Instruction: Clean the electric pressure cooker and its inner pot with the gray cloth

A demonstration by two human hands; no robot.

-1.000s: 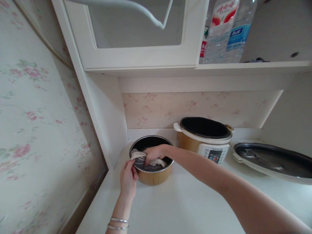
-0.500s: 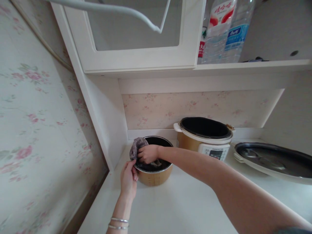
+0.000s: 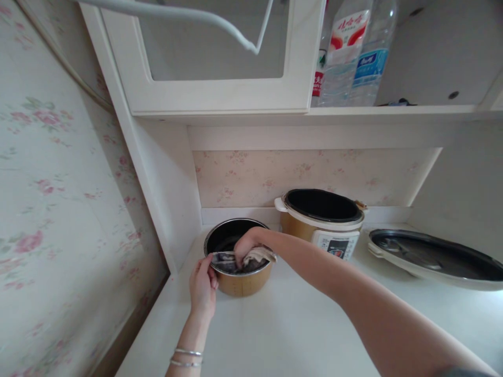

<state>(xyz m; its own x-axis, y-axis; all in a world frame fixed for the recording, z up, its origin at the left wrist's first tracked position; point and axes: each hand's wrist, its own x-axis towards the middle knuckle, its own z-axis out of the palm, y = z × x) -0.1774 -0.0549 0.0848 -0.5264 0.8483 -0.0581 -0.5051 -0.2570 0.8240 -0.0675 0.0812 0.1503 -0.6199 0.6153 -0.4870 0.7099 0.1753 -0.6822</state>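
A gold-sided inner pot (image 3: 241,286) with a black interior stands on the white counter. At its left front rim, my left hand (image 3: 203,288) is closed, thumb on top and fingers against the outer wall. My right hand (image 3: 245,247) reaches down into the pot, closed on a greyish cloth (image 3: 259,255). Part of that cloth stretches left along the inside front toward my left thumb, and its paler end lies over the right rim. The right fingertips are hidden within the cloth and the pot.
Right of the pot sits the rice cooker body (image 3: 322,225), its top uncovered. Farther right, the oval lid (image 3: 432,259) rests underside up on the white counter (image 3: 271,330). Overhead is a cabinet shelf (image 3: 393,112) with several plastic bottles (image 3: 346,57). A floral wall (image 3: 58,209) borders the left.
My right hand has moved the cloth from the left rim toward the right front inside the pot. My left hand stays at the rim. The view has shifted slightly.
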